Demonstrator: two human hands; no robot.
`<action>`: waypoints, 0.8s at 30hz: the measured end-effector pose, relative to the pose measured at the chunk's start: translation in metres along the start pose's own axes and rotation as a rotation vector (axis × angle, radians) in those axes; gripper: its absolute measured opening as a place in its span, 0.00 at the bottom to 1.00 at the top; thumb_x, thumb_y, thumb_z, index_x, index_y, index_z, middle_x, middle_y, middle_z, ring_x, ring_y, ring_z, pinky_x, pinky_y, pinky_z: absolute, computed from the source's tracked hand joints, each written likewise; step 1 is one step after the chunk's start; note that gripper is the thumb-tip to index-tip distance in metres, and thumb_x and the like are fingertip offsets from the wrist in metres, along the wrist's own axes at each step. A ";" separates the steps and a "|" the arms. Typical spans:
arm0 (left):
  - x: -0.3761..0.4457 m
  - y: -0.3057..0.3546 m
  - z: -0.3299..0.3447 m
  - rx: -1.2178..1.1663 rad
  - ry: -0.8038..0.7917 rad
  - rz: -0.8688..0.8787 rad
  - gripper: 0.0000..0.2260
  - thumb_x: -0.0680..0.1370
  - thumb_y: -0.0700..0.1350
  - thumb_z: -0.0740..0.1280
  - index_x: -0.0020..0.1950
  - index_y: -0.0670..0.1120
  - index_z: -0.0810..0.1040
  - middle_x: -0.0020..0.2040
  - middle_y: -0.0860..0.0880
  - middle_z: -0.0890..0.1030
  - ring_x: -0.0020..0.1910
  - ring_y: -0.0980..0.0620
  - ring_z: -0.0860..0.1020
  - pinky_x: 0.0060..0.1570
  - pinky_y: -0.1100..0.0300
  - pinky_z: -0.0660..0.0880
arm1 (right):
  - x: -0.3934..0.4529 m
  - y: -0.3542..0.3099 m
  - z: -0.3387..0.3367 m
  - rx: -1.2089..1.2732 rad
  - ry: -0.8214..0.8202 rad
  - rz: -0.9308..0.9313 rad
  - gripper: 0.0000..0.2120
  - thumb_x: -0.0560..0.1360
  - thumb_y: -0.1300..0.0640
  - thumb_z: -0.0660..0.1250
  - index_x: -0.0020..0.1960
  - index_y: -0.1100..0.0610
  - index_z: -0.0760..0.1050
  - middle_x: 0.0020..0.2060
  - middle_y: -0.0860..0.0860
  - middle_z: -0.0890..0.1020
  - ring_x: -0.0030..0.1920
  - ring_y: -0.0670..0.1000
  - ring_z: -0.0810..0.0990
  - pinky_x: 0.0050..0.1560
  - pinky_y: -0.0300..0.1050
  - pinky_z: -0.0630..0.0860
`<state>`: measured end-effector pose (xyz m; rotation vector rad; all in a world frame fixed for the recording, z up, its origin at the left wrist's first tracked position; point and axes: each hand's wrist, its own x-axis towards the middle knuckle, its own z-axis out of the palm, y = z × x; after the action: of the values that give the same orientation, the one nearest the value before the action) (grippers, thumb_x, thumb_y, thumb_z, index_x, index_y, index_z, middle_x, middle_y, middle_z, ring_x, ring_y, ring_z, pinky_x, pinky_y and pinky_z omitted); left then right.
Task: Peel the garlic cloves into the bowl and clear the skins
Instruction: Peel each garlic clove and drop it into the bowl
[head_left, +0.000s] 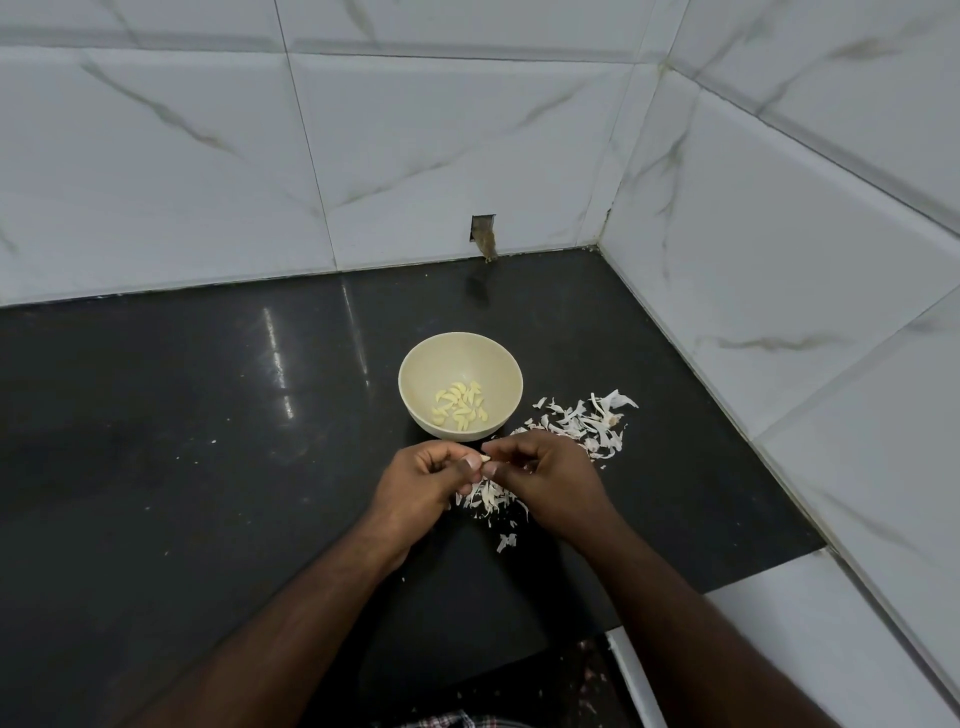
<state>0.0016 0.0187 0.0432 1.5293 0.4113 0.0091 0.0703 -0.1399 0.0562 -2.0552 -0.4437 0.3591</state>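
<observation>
A cream bowl (415, 364) stands on the black counter and holds several peeled yellow garlic cloves (461, 405). Just in front of the bowl, my left hand (421, 488) and my right hand (545, 478) meet, both pinching one small garlic clove (485, 459) between thumbs and fingertips. White garlic skins (582, 426) lie scattered to the right of the bowl. Another heap of skins (488, 499) lies under and between my hands.
The black counter (182, 415) runs into a corner of white marble-look tiled walls at the back and right. A small hole in the back wall (483, 236) sits behind the bowl. A few skin flecks lie near the counter's front edge.
</observation>
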 end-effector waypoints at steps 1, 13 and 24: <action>0.000 0.000 0.000 0.014 -0.004 0.002 0.08 0.79 0.41 0.70 0.42 0.48 0.85 0.38 0.46 0.84 0.37 0.55 0.77 0.34 0.63 0.70 | 0.001 0.000 0.001 -0.001 -0.007 -0.001 0.05 0.73 0.56 0.75 0.48 0.49 0.85 0.39 0.44 0.85 0.41 0.41 0.82 0.46 0.41 0.78; 0.008 -0.005 -0.007 0.231 -0.063 0.066 0.10 0.80 0.41 0.68 0.41 0.48 0.84 0.35 0.49 0.82 0.35 0.57 0.77 0.42 0.59 0.74 | 0.007 0.000 -0.003 0.151 -0.055 0.084 0.03 0.73 0.60 0.73 0.40 0.56 0.83 0.33 0.55 0.83 0.33 0.46 0.75 0.38 0.45 0.73; 0.007 -0.007 -0.018 0.714 0.040 0.169 0.09 0.80 0.44 0.69 0.58 0.54 0.84 0.48 0.60 0.84 0.44 0.70 0.77 0.45 0.79 0.69 | 0.038 -0.015 -0.009 -0.069 0.157 -0.015 0.03 0.72 0.57 0.75 0.42 0.52 0.81 0.33 0.45 0.82 0.34 0.41 0.78 0.39 0.40 0.77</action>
<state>0.0018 0.0372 0.0344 2.2689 0.3292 0.0271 0.1054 -0.1229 0.0705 -2.1276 -0.3799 0.1738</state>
